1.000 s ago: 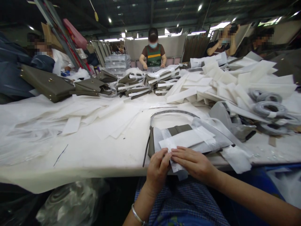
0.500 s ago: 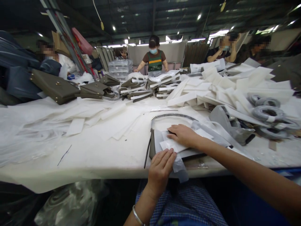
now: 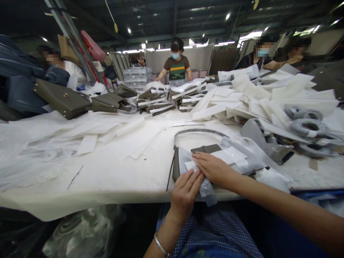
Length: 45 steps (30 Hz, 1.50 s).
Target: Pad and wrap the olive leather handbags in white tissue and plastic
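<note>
At the near edge of the table (image 3: 107, 182), your right hand (image 3: 216, 170) has come back against your left hand (image 3: 184, 197), so both meet on the wrap (image 3: 184, 157) over the bag (image 3: 176, 165). Right fingers lie flat; left grip is hidden.

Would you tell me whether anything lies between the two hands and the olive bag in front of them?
Yes: the pale wrapping lies over part of the bag, and the left hand and right hand rest on it. Nothing else visible stands between.
</note>
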Each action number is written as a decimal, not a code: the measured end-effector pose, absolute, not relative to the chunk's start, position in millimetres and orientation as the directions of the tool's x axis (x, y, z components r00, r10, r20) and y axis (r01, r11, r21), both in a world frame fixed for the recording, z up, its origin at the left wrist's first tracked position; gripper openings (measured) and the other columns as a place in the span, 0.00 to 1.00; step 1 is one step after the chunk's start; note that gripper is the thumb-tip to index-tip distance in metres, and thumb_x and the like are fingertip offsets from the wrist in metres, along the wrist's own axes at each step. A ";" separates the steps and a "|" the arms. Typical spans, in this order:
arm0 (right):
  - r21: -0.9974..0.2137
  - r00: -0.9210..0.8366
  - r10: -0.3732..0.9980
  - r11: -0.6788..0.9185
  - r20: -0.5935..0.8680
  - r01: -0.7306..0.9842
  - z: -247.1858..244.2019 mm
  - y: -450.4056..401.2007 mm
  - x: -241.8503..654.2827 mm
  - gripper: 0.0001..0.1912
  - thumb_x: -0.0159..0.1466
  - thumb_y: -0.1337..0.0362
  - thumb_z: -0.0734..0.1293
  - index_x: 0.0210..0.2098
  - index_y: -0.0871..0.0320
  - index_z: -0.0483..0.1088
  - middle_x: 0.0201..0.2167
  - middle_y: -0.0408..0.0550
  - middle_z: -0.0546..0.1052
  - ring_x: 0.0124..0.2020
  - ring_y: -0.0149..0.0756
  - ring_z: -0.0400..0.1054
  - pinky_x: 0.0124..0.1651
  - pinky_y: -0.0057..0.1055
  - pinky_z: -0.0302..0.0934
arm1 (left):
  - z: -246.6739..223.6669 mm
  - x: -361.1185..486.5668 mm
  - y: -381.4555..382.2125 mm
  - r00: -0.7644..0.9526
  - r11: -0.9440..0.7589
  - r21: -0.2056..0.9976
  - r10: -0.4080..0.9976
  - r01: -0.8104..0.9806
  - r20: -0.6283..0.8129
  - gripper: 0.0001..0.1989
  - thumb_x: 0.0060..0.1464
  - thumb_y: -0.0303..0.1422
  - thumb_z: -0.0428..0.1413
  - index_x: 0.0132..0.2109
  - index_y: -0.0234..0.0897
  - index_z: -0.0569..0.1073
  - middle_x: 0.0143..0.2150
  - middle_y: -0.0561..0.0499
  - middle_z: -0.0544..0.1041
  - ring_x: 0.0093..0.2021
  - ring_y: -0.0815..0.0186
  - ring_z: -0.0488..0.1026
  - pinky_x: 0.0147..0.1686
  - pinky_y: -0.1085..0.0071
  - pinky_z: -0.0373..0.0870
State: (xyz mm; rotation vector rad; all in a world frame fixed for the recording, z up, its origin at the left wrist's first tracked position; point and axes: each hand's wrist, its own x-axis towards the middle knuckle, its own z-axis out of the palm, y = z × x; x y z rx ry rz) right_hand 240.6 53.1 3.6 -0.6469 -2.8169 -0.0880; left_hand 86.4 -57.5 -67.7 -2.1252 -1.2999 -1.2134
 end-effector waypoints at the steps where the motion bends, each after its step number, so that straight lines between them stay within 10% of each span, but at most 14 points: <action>1: -0.009 -0.848 0.419 0.898 0.325 0.440 0.1 42.0 252.3 0.19 0.72 0.68 0.55 0.53 0.66 0.73 0.56 0.60 0.75 0.59 0.44 0.68 0.64 0.45 0.61 | -67.2 86.1 -57.4 0.207 -0.511 0.121 0.539 0.851 0.817 0.19 0.64 0.26 0.54 0.60 0.37 0.70 0.58 0.49 0.76 0.59 0.60 0.71 0.58 0.61 0.71; 5: -0.053 -0.791 0.419 0.895 0.446 0.444 -12.2 4.3 302.4 0.21 0.71 0.65 0.61 0.62 0.62 0.65 0.61 0.56 0.71 0.65 0.43 0.61 0.67 0.48 0.58 | -63.0 84.9 -57.3 0.206 -0.522 0.137 0.546 0.842 0.812 0.18 0.64 0.27 0.54 0.60 0.37 0.71 0.57 0.48 0.77 0.59 0.60 0.72 0.58 0.61 0.71; 14: 0.264 -0.877 0.147 0.919 0.457 0.292 -49.5 -8.6 340.2 0.25 0.68 0.76 0.61 0.63 0.54 0.65 0.62 0.46 0.71 0.71 0.42 0.47 0.72 0.51 0.44 | -58.2 83.8 -57.9 0.216 -0.518 0.180 0.613 0.837 0.760 0.20 0.64 0.29 0.54 0.62 0.38 0.69 0.59 0.46 0.76 0.61 0.60 0.70 0.59 0.61 0.70; 21: 0.237 -0.900 -0.101 0.971 0.424 0.002 -52.7 2.0 323.9 0.16 0.71 0.71 0.59 0.54 0.59 0.73 0.56 0.49 0.76 0.60 0.32 0.67 0.60 0.32 0.66 | -56.7 82.7 -58.4 0.232 -0.516 0.170 0.623 0.839 0.747 0.22 0.63 0.29 0.55 0.63 0.37 0.68 0.60 0.46 0.74 0.62 0.59 0.69 0.61 0.60 0.68; 37: -0.253 -0.786 0.147 0.967 0.600 -0.012 -34.1 -45.5 312.0 0.12 0.69 0.62 0.64 0.48 0.61 0.74 0.40 0.51 0.83 0.46 0.34 0.77 0.55 0.33 0.70 | -58.0 87.2 -59.1 0.234 -0.456 0.125 0.651 0.881 0.722 0.24 0.63 0.26 0.54 0.65 0.40 0.65 0.61 0.48 0.73 0.62 0.59 0.69 0.58 0.59 0.71; 45: 0.044 -0.710 0.241 0.933 0.662 0.358 -12.8 -4.3 303.4 0.21 0.67 0.71 0.66 0.58 0.52 0.70 0.51 0.47 0.79 0.55 0.38 0.70 0.63 0.43 0.61 | -55.8 88.9 -59.6 0.213 -0.445 0.139 0.652 0.885 0.728 0.22 0.64 0.28 0.54 0.64 0.41 0.67 0.61 0.47 0.74 0.60 0.60 0.71 0.56 0.62 0.72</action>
